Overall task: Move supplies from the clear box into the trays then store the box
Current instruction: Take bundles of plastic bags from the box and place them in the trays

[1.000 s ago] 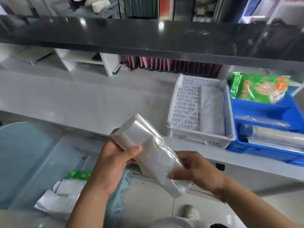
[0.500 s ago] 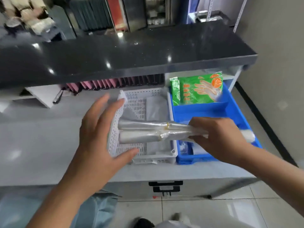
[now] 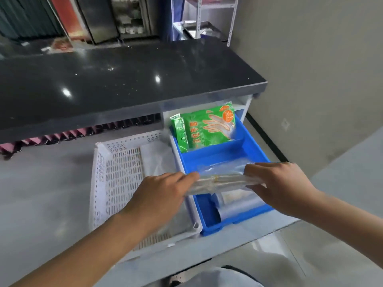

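Bundle of clear plastic bags point(image 3: 219, 182), gripped endwise by our left hand point(image 3: 163, 195) and right hand point(image 3: 277, 187): we lower it level into blue tray point(image 3: 209, 220) at two o'clock.

Both forearms bare to the frame edge, no sleeves in view. Left hand point(image 3: 159, 195) and right hand point(image 3: 284, 189) are bare too: no gloves, rings, watch or wristband; nails short and unpainted as far as can be seen. At the bottom edge, a bit of light grey-white clothing point(image 3: 228, 276), prob. the person's own, but too blurred to say what garment.
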Demonstrator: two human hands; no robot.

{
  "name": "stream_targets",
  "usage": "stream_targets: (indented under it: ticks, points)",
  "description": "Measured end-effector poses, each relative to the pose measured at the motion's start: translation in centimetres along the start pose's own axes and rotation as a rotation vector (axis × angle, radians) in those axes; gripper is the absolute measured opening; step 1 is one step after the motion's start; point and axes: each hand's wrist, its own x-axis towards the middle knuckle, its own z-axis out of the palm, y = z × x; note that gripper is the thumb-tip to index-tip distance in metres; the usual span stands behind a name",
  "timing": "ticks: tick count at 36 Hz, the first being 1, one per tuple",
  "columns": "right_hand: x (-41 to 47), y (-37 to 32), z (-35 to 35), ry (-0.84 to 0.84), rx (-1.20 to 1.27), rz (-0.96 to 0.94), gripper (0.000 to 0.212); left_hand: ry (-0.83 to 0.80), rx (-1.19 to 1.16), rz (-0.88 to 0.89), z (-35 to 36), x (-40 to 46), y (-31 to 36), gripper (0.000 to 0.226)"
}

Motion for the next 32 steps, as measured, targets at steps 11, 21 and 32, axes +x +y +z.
stream_targets:
  ticks: [11, 21, 32]
  points:
    - [5.0, 6.6, 2.9, -0.15, -0.029, 0.118, 0.011, -0.074, -0.118, -0.228, 4.8, 8.0, -1.9, 0.052]
    - [9.4, 12.6, 10.1, -0.279, -0.094, -0.014, 0.04, -0.252, 0.077, -0.442, 11.4, 12.5, -0.8, 0.05]
    - [10.4, 15.2, 12.6, -0.543, -0.019, -0.202, 0.05, -0.512, 0.039, -0.65, 13.0, 14.1, 1.1, 0.039]
